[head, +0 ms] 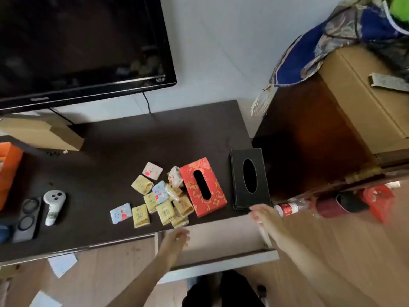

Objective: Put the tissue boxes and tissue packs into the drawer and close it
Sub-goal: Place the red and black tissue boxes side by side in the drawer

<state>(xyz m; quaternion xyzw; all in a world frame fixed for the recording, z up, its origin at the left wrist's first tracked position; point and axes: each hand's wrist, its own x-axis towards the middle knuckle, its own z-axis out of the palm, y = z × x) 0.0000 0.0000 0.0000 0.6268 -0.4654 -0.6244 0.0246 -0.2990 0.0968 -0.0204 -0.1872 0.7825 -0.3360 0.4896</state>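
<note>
A red tissue box [203,187] with gold flowers lies on the dark TV cabinet [110,151]. Right of it is a black tissue box [249,178]. Several small tissue packs [161,196], yellow, blue and white, are scattered left of the red box near the front edge. Below them the drawer [221,240] stands pulled out with a light inside. My left hand [177,237] hovers over the drawer's left part, fingers loosely apart, holding nothing. My right hand [262,214] is blurred, just below the black box's near end, fingers spread.
A large TV [77,45] stands at the back left. A white controller [53,204], a dark lens case [27,218] and an orange box [8,171] lie at the left. A wooden cabinet [321,140] with a cardboard box [365,96] stands right, bottles and bags below.
</note>
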